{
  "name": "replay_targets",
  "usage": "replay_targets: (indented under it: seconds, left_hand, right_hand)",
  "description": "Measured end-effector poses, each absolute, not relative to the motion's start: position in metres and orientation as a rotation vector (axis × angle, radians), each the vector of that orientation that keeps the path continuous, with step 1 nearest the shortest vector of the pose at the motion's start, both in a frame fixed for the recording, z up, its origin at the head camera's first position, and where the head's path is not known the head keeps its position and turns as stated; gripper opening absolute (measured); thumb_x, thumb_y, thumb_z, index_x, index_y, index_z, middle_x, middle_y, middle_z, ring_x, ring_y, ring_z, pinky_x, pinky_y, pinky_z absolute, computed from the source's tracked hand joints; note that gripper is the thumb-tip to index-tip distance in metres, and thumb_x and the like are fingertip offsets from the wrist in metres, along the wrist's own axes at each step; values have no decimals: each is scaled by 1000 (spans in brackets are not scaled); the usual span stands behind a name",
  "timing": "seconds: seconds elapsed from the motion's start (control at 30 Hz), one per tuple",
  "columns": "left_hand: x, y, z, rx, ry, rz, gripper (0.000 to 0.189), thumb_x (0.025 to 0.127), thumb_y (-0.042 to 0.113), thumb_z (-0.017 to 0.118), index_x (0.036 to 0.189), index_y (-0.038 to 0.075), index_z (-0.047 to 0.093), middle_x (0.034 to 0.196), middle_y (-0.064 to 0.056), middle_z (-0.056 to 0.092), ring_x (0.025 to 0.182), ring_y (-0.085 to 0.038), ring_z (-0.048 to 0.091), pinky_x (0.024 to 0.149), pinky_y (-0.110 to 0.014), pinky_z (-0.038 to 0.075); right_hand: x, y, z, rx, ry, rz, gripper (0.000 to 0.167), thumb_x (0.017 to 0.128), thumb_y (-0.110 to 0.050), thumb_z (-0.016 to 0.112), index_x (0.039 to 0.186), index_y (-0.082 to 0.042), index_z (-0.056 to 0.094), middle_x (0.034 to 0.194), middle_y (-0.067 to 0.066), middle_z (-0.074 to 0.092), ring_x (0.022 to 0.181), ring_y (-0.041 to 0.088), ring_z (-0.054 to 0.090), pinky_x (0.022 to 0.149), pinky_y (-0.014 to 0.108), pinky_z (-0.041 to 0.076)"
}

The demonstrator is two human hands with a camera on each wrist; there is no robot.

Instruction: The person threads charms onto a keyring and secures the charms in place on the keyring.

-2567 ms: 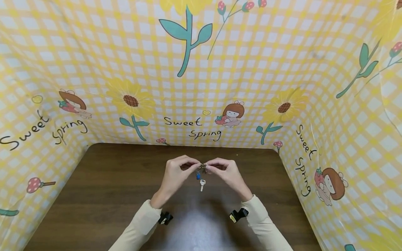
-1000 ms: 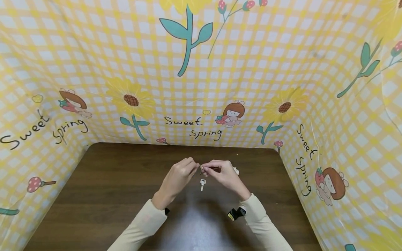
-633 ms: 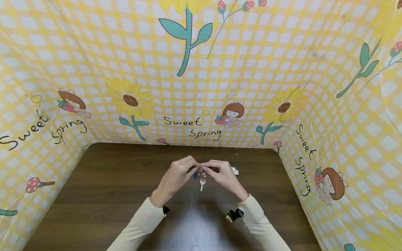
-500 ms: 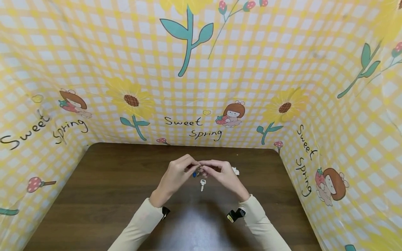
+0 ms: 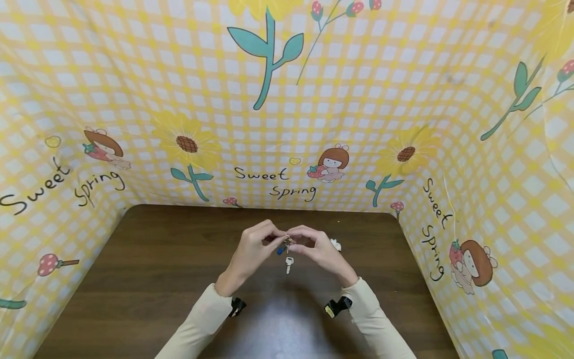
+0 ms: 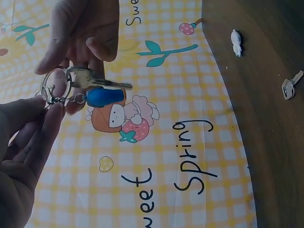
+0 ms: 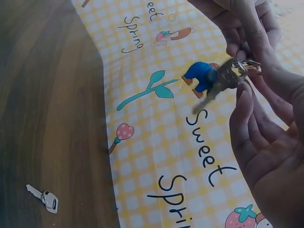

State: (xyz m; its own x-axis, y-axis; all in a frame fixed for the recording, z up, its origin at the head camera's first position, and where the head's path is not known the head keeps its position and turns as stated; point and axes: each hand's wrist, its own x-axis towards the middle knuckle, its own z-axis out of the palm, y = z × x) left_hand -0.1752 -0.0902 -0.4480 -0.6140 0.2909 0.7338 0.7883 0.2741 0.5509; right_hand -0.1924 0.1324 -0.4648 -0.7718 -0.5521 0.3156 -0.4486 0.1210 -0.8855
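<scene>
My left hand (image 5: 251, 252) pinches a metal key ring (image 6: 56, 83) between thumb and fingertips. From the ring hang a key (image 6: 88, 80) and a blue figure charm (image 6: 102, 97) on a short chain. My right hand (image 5: 320, 252) meets it from the other side, its fingers curled at the ring, thumb and forefinger slightly parted. In the right wrist view the blue charm (image 7: 202, 76) and the blurred key (image 7: 218, 88) point away from the fingers. A loose silver key (image 5: 289, 265) lies on the table below the hands.
A small white figurine (image 5: 336, 244) lies on the brown wooden table (image 5: 170, 279), just beyond my right hand. Yellow checked cloth (image 5: 287, 124) walls in the back and both sides. Black wrist cameras (image 5: 338, 306) sit under the cuffs.
My left hand has rolled back from its knuckles-up turn, showing the blue charm again. My right thumb and forefinger have parted a little, exposing the ring. The loose key has not moved.
</scene>
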Motion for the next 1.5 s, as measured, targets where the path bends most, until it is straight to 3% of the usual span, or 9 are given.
replay_targets:
  seconds: [0.23, 0.5, 0.6, 0.77, 1.17, 1.5]
  left_hand:
    - [-177, -89, -450, -991, -2018, -1324, 19, 101, 16, 73, 90, 1, 76, 86, -5, 70, 73, -16, 68, 66, -18, 58]
    - [-176, -87, -451, -1020, -1998, -1332, 20, 102, 17, 73, 90, 1, 77, 84, -3, 69, 72, -14, 65, 65, -17, 57]
    - [-176, -87, -451, -1011, -2004, -1327, 6, 95, 0, 79, 89, 2, 76, 83, -3, 68, 71, -13, 65, 65, -17, 57]
    - [-176, -85, -452, -1027, -2014, -1297, 24, 81, -19, 81, 87, 3, 73, 82, -3, 67, 70, -12, 67, 65, -18, 58]
    - [-174, -88, -454, -1116, -2053, -1290, 25, 82, -17, 82, 84, 5, 70, 80, -1, 65, 70, -10, 65, 62, -22, 57]
    - [-174, -91, -453, -1135, -2084, -1361, 24, 83, -15, 82, 85, 6, 71, 82, -1, 65, 72, -10, 65, 62, -24, 59]
  right_hand:
    - [-194, 132, -466, -964, 2246, -1717, 34, 99, 0, 72, 133, 3, 69, 94, 6, 71, 81, 11, 64, 70, 22, 52]
    - [-194, 129, -467, -941, 2188, -1763, 27, 95, 0, 78, 120, 2, 70, 80, 0, 61, 66, 8, 52, 57, 20, 41]
    - [-192, 128, -468, -894, 2226, -1794, 24, 93, 1, 79, 115, 1, 70, 79, 0, 61, 64, 8, 51, 55, 21, 40]
    - [-190, 126, -469, -816, 2321, -1830, 21, 91, -2, 82, 109, -5, 72, 83, 2, 61, 65, 11, 51, 55, 21, 40]
    - [-187, 127, -477, -892, 2363, -1868, 17, 90, -3, 84, 103, -8, 74, 81, 4, 63, 66, 11, 52, 56, 20, 40]
    - [-188, 136, -476, -932, 2210, -1808, 15, 96, -4, 77, 110, -1, 70, 84, 3, 66, 71, 10, 59, 61, 21, 48]
